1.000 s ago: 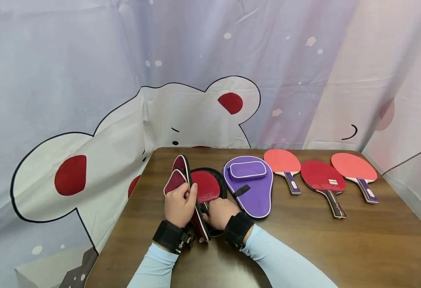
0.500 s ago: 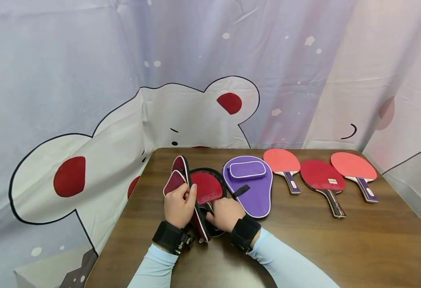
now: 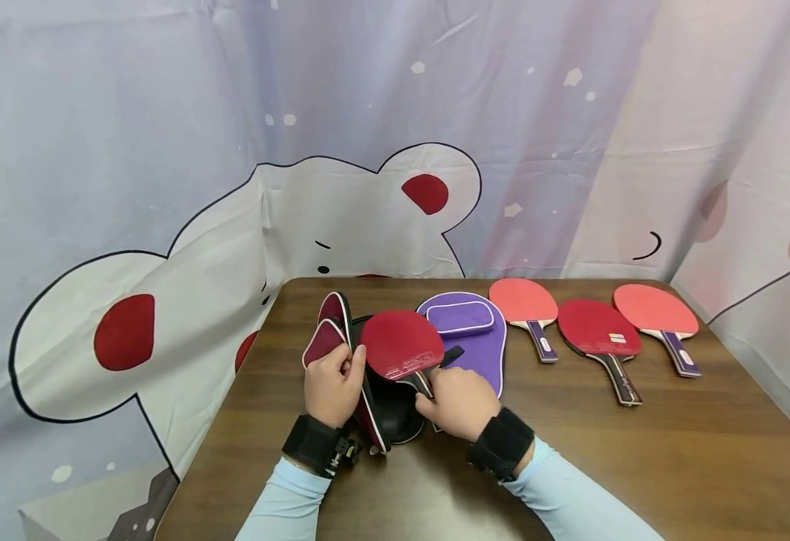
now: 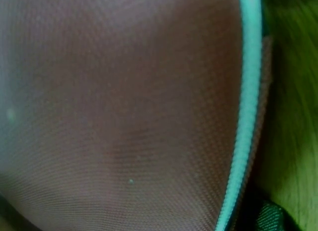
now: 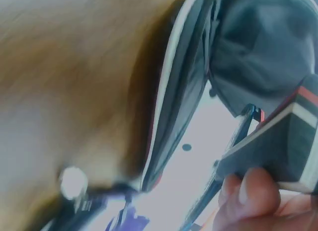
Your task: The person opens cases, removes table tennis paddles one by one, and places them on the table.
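Observation:
My left hand (image 3: 333, 385) grips the raised flap of a maroon paddle case (image 3: 324, 342) with white piping, holding it up on edge. The case's black inside (image 3: 398, 413) faces right. With my right hand (image 3: 461, 400) I hold a red table tennis paddle (image 3: 402, 344) by its handle, its blade overlapping the case and the purple one beside it. The right wrist view has the handle (image 5: 278, 141) between fingers (image 5: 253, 196), with the dark lining (image 5: 268, 47) behind. Maroon fabric (image 4: 129, 112) fills most of the left wrist view.
A purple paddle case (image 3: 483, 364) lies just right of the maroon one, partly covered by my right hand. Farther right on the wooden table (image 3: 571, 466) lie an orange-red paddle (image 3: 523, 299), a darker red paddle (image 3: 599, 327) and another orange-red paddle (image 3: 655, 308). A printed curtain (image 3: 341, 210) hangs behind.
My right hand has lifted the red paddle out of the maroon case and moved it right, baring the black inside. My left hand keeps holding the flap in the same place.

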Demonstrator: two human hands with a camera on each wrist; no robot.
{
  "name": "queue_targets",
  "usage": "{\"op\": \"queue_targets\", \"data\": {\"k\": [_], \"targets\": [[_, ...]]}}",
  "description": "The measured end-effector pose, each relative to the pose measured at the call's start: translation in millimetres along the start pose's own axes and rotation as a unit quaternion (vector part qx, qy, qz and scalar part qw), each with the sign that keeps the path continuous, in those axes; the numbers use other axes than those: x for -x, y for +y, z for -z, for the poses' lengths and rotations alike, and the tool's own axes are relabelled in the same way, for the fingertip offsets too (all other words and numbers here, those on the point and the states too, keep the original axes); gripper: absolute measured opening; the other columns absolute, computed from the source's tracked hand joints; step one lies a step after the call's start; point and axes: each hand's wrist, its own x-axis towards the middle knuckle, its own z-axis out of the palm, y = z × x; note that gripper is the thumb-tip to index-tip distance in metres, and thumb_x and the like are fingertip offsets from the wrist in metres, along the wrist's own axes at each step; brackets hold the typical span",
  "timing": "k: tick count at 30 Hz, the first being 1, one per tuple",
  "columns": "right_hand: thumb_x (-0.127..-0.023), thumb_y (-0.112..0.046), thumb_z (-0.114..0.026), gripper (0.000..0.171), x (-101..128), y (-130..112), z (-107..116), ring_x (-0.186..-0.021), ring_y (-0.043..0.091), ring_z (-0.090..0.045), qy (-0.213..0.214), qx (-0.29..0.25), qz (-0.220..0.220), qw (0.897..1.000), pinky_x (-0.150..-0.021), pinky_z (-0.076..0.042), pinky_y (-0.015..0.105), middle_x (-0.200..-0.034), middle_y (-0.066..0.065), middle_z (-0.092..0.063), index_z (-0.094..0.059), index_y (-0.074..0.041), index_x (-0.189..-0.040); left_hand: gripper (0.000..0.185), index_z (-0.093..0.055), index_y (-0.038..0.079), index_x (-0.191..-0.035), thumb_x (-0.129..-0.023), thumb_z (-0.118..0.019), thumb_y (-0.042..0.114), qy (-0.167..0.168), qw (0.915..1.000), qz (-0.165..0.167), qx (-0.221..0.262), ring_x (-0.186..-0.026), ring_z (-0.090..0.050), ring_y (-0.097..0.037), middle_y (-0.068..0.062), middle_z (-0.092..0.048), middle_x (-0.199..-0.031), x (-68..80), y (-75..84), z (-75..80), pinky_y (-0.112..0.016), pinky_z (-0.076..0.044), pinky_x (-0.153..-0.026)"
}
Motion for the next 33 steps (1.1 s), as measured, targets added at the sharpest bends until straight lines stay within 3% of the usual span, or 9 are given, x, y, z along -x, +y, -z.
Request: {"op": "queue_targets", "data": {"k": [7, 18, 33], "targets": [[-0.095, -0.033, -0.077, 0.035, 19.1, 26.5, 15.9, -0.051, 0.014, -0.048, 0.011, -0.007, -0.042, 0.999, -0.05, -0.04, 0.037, -0.059, -0.007, -0.047, -0.052, -0.02, -0.074, 0.05, -0.041, 0.02, -0.066, -0.104, -0.073, 0.021, 0.013, 0.9997, -0.019, -0.009, -0.049, -0.032, -0.005, 0.011, -0.033, -0.058, 0.1, -1.6, -0.1, -0.027, -0.025, -0.049], [-0.096, -0.033, -0.074, 0.034, 59.6, 68.2, 39.6, -0.051, 0.018, -0.048, 0.01, 0.018, -0.112, 0.994, -0.05, -0.039, 0.037, -0.06, -0.003, -0.048, -0.052, -0.018, -0.075, 0.05, -0.041, 0.021, -0.066, -0.105, -0.073, 0.021, 0.011, 0.9997, -0.022, -0.003, -0.049, -0.032, -0.004, 0.013, -0.033, -0.058, -0.6, -0.6, -0.3, -0.027, -0.026, -0.048], [-0.095, -0.032, -0.074, 0.029, 128.0, 97.0, 59.9, -0.054, 0.019, -0.046, -0.017, 0.044, -0.163, 0.986, -0.051, -0.036, 0.038, -0.062, -0.003, -0.045, -0.054, -0.017, -0.079, 0.051, -0.041, 0.021, -0.064, -0.104, -0.073, 0.022, 0.008, 0.9998, -0.016, -0.006, -0.049, -0.034, -0.006, 0.012, -0.034, -0.058, 0.6, -1.7, -1.3, -0.028, -0.027, -0.048]]}}
